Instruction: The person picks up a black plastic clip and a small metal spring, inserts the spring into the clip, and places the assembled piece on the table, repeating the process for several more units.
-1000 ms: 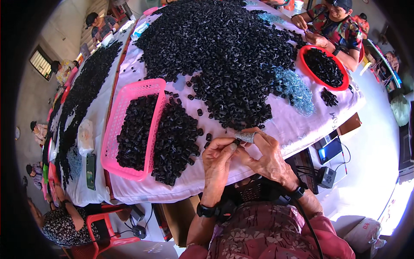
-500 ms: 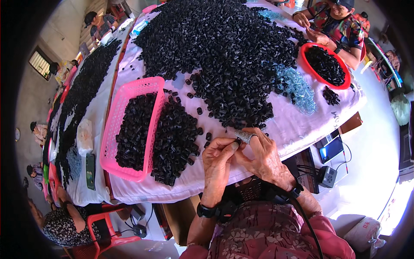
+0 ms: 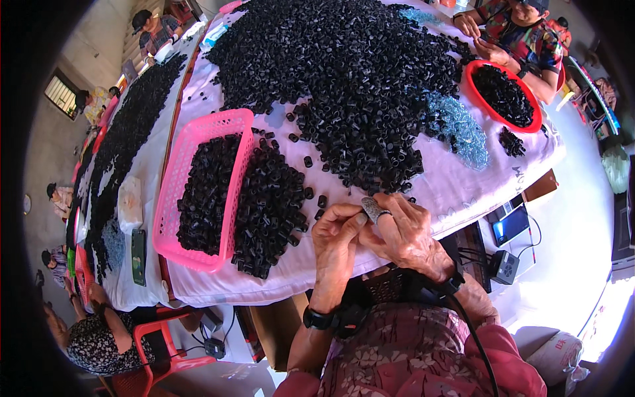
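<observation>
Above the table's front edge my two hands meet. My left hand [image 3: 336, 241] is closed in a pinch, thumb against fingertips, around what looks like a small black plastic piece, nearly all hidden. Curled against it is my right hand [image 3: 407, 235], its fingers closed; what they hold is hidden. A grey, rough-looking finger cover [image 3: 374, 208] sits on one right finger. Just beyond the hands lies the tip of a large heap of short black tube-like pieces [image 3: 357, 86]. To the left, a pink mesh basket [image 3: 230, 218] holds more, with a smaller pile [image 3: 268, 212] beside it.
Clear bluish plastic bits [image 3: 460, 129] lie right of the heap, near a red bowl [image 3: 471, 86] of black pieces. A co-worker [image 3: 522, 40] sits at far right. A phone [image 3: 138, 258] lies on the left table. A red chair [image 3: 149, 370] stands lower left.
My hands stay together at nearly the same place. My right fingers have curled in closer, and the black piece between the hands shows less. The view has shifted slightly.
</observation>
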`<state>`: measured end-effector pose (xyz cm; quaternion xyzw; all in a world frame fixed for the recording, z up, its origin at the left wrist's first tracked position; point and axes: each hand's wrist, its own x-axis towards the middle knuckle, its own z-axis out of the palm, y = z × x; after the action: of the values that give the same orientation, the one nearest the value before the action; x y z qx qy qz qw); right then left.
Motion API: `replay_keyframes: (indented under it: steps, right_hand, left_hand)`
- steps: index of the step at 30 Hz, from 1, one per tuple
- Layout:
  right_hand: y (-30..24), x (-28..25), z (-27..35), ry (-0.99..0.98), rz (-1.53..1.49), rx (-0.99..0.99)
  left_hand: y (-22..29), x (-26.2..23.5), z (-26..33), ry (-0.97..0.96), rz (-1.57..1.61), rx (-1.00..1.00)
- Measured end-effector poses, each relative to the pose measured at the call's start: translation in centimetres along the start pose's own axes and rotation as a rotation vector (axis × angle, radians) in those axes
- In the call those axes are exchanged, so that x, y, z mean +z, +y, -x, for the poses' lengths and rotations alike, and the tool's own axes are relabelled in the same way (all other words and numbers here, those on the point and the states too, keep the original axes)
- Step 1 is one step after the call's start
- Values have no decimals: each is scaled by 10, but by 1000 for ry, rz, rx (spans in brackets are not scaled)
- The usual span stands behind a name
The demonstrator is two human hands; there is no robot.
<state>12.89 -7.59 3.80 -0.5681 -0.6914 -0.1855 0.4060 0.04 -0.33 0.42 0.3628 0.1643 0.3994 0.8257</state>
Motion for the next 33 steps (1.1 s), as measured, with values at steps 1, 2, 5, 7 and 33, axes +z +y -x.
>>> replay_keyframes:
  steps: [1,2,5,7,33]
  right_hand:
    - [0,1,-1,-29,-3,-11]
    - [1,1,0,-57,-3,-18]
    - [3,3,1,-45,-22,14]
    - [3,5,5,-9,-43,36]
    - [16,-41,-5,-260,-622,729]
  left_hand:
    - [-1,-3,0,3,5,12]
    - [-3,-4,-1,3,10,19]
    - [-2,-1,-1,24,-2,23]
    - [-1,3,0,36,-48,28]
    - [1,11,1,8,-279,39]
